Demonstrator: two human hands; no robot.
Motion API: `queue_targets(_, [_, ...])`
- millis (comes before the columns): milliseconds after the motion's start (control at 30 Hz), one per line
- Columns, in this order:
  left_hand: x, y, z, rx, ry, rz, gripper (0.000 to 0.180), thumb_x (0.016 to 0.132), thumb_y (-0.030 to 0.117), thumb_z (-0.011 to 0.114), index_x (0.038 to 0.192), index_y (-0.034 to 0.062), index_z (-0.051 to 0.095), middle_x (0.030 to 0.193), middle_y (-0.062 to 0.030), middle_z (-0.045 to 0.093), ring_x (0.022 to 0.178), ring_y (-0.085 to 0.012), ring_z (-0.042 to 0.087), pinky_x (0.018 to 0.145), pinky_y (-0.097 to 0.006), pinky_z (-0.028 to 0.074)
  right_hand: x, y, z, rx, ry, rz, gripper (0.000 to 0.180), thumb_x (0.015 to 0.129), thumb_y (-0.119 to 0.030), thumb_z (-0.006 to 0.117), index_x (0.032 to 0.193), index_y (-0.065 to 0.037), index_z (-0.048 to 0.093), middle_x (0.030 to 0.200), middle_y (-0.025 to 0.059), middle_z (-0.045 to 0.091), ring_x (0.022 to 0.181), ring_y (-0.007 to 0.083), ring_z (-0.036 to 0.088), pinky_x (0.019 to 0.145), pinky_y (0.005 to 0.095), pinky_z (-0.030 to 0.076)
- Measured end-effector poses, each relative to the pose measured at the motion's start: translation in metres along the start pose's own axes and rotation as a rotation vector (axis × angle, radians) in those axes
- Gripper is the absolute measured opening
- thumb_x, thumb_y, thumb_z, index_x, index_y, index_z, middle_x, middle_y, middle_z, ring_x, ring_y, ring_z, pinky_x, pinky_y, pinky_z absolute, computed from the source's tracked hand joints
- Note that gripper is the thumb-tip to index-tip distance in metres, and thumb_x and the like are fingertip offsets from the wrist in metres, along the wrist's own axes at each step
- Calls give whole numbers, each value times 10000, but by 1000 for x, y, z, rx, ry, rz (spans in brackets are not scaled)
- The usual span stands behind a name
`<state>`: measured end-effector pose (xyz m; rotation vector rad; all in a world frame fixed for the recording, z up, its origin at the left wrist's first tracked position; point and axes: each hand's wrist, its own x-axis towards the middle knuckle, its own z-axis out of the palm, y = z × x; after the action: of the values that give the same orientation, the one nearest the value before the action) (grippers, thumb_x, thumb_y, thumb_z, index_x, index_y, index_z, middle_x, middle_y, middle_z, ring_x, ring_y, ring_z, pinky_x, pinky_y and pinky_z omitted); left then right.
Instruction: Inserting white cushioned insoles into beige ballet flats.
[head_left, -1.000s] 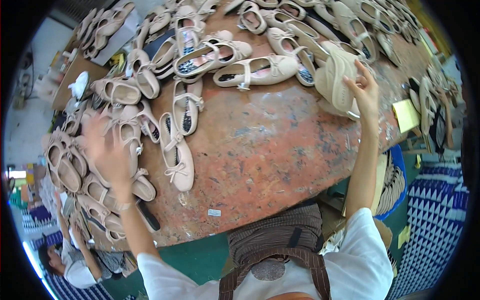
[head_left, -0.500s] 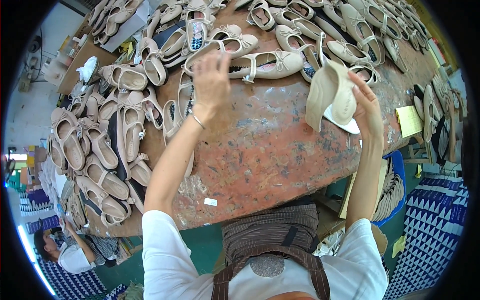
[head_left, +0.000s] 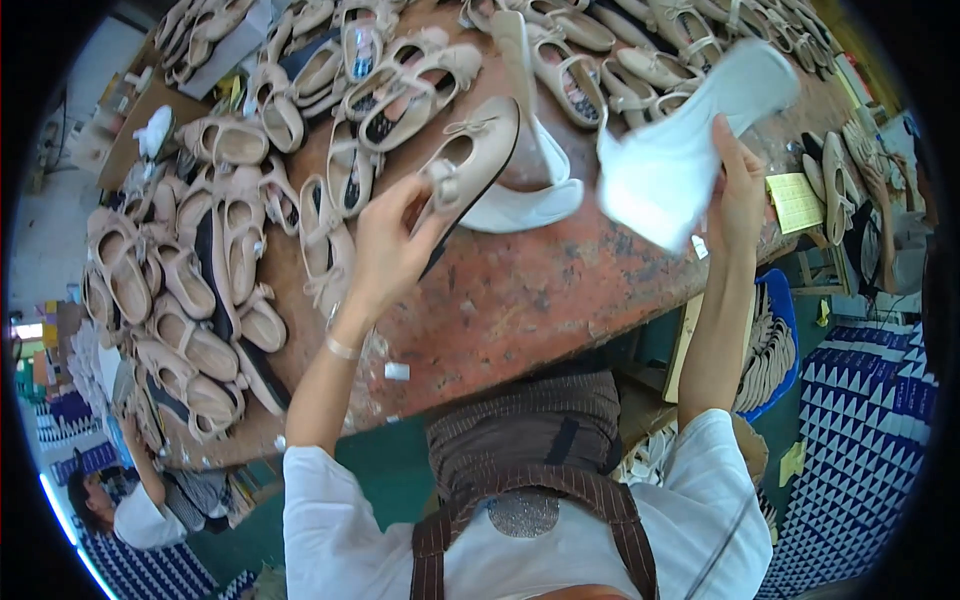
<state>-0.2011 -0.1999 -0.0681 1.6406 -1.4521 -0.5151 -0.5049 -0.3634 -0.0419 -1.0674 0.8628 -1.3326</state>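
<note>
A beige flat shoe [head_left: 478, 150] with a small bow and dark sole is tilted up over the table, its heel end gripped by my left hand [head_left: 392, 235]. My right hand [head_left: 738, 185] pinches an insole [head_left: 665, 160] by its edge, the white underside turned up and smeared by motion. Between the hands, a curved white insole [head_left: 530, 208] rests on the table beside the shoe's sole. A further beige-and-white insole [head_left: 518, 80] stretches away behind it, next to the beige shoes at the back.
Many beige shoes [head_left: 200, 290] are heaped along the left and far sides of the worn reddish table [head_left: 500, 310]. A yellow paper pad [head_left: 794, 203] lies by the right edge. Below that edge, a blue crate [head_left: 783, 330] holds stacked insoles. Another person [head_left: 140, 500] sits at lower left.
My left hand has picked up a shoe from the row and drawn it nearer. The insole in my right hand has flipped white side up; other insoles now lie on the table between my hands.
</note>
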Motion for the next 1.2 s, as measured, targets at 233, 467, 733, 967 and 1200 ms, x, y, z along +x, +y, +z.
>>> queue_targets(233, [-181, -5, -30, 244, -117, -242, 181, 763, -33, 679, 937, 2, 644, 871, -110, 621, 754, -308, 597, 684, -342, 488, -63, 16, 14, 215, -446, 175, 615, 1041, -358, 425, 1464, 76, 316, 1397, 297, 474, 1216, 296, 566, 1034, 393, 465])
queue_targets(467, [-262, -36, -15, 445, 497, -302, 330, 830, 35, 699, 1159, 64, 699, 1015, -96, 603, 862, -216, 577, 736, -339, 477, -156, 39, 62, -1179, -855, -576, 486, 937, -182, 504, 1395, -20, 520, 1130, 170, 595, 1015, 295, 540, 913, 393, 414])
queue_targets(733, [-242, -46, 0, 140, 531, -685, 650, 782, 132, 823, 1325, -66, 526, 1045, -103, 481, 792, -134, 610, 645, -257, 555, -193, 128, 127, -870, -1126, -550, 243, 705, -4, 686, 930, -49, 766, 1084, 85, 691, 1021, 256, 601, 955, 396, 439])
queue_targets(967, [-250, -66, -10, -199, 487, -652, 743, 696, 57, 876, 1331, -62, 509, 1106, -92, 463, 864, -149, 629, 684, -261, 597, -208, 155, 154, -719, -1172, -360, 222, 676, 33, 689, 869, -40, 771, 1000, 112, 724, 938, 289, 661, 897, 399, 501])
queue_targets(1200, [-246, -75, -10, -191, 498, -680, 677, 690, 95, 894, 1257, -64, 560, 1096, -82, 513, 857, -140, 640, 686, -255, 594, -225, 169, 173, -637, -1163, -268, 224, 664, 70, 641, 831, -24, 758, 966, 130, 727, 951, 293, 667, 894, 400, 526])
